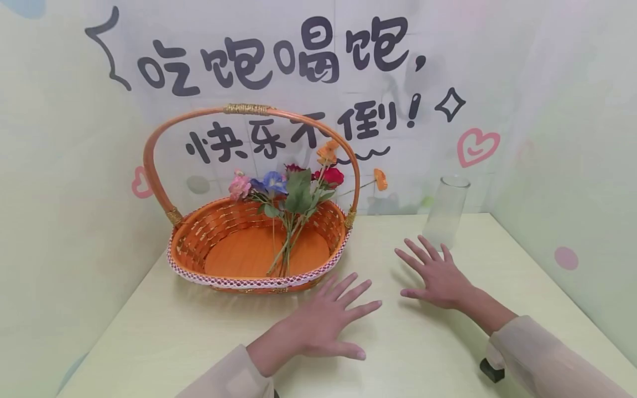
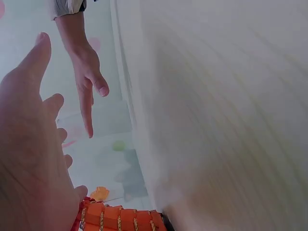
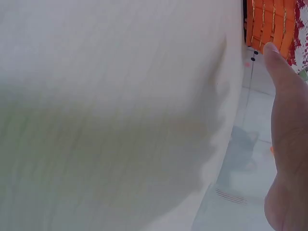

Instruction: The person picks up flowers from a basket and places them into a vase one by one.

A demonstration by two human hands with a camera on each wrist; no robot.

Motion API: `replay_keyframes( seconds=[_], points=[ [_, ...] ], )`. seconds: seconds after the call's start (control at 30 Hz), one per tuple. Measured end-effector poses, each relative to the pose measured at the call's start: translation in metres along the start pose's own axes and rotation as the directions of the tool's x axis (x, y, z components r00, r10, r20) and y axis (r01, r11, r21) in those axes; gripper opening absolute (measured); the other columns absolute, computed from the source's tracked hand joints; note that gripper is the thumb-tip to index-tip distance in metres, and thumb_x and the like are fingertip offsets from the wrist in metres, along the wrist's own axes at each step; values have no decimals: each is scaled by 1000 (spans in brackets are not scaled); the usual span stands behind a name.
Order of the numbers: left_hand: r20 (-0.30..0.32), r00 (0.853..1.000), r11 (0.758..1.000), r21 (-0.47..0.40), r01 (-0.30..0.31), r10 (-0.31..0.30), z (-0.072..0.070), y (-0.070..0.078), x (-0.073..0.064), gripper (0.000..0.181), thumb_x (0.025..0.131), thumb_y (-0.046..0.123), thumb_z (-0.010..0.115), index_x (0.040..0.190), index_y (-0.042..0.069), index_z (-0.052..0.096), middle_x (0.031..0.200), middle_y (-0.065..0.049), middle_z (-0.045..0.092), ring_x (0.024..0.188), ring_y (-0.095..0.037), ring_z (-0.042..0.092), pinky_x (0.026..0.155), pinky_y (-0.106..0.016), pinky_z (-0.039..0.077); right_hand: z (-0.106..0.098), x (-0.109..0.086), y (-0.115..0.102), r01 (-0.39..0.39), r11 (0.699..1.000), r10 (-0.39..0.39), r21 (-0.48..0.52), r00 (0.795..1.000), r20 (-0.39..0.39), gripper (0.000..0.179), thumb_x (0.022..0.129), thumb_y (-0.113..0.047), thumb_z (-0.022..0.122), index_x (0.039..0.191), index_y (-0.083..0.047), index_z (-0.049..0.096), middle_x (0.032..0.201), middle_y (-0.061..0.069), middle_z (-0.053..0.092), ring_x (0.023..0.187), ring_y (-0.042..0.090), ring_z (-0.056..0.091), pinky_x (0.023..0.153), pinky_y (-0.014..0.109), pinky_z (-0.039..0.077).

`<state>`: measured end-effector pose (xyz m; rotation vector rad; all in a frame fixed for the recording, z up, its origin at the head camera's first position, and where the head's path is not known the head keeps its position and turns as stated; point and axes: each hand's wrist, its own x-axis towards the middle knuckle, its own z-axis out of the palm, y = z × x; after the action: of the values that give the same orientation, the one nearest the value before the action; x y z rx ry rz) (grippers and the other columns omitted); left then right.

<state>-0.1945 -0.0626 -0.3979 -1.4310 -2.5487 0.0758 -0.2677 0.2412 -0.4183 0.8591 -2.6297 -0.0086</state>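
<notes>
An orange woven basket with a tall hooped handle and a red-and-white trimmed rim stands at the left of the table. Artificial flowers in pink, blue, red and orange lean in it, their stems crossing on its floor. My left hand hovers over the table in front of the basket, fingers spread and holding nothing. To its right my right hand is likewise spread and holds nothing, its fingertips just in front of a clear glass vase. Orange basket weave shows beyond my left hand in the left wrist view.
The pale wooden table runs back to a white wall sheet with large dark lettering. Pale side panels close in the table on both sides. One orange flower sticks out past the basket's right side.
</notes>
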Motion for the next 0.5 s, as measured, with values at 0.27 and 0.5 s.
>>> replay_keyframes(
  seconds=[0.27, 0.5],
  points=[
    [-42, 999, 998, -63, 5, -8, -7, 1, -10, 78, 74, 71, 35, 137, 36, 6, 143, 4, -10, 129, -24, -6, 100, -52, 9, -4, 0, 8, 11, 999, -12, -39, 999, -45, 84, 69, -71, 42, 138, -28, 20, 142, 4, 16, 128, 31, 10, 95, 60, 12],
    [-101, 995, 994, -110, 5, -17, -16, 1, -16, 78, 74, 67, 41, 138, 35, 9, 144, 3, -7, 130, -22, 0, 100, -49, 15, -6, 2, 17, 31, 999, -34, -25, 991, -129, 83, 69, -66, 49, 136, -24, 26, 140, 7, 22, 126, 31, 16, 96, 55, 18]
  ],
)
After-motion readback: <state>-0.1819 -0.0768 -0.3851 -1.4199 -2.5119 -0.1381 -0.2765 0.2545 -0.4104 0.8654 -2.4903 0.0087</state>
